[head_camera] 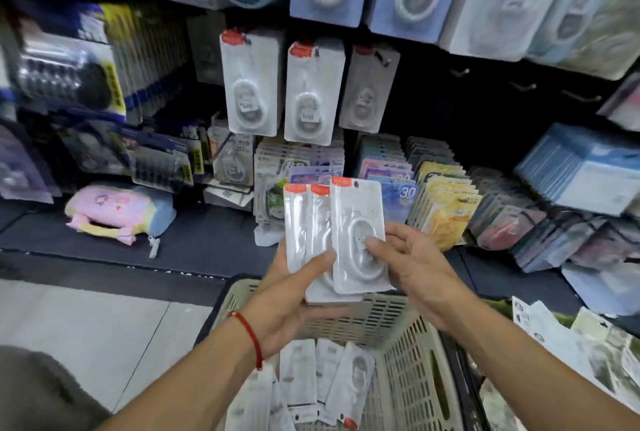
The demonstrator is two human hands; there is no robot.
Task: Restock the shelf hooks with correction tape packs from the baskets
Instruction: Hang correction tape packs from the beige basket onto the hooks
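Currently the left hand (294,288) grips a fan of three correction tape packs (311,233), thumb across the front; the right hand (412,264) pinches the front pack (358,233). Below, a beige basket (412,344) holds more packs (329,382), count unclear. Three pack stacks (304,91) hang on hooks; three hooks (519,86) stand bare.

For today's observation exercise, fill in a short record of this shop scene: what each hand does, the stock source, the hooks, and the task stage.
left hand: holds a fanned stack of white packs
right hand: pinches the front pack
source: beige basket, more packs inside
filled hooks: three rows of matching packs
bare hooks: to the right of those
stage: no held pack hung yet
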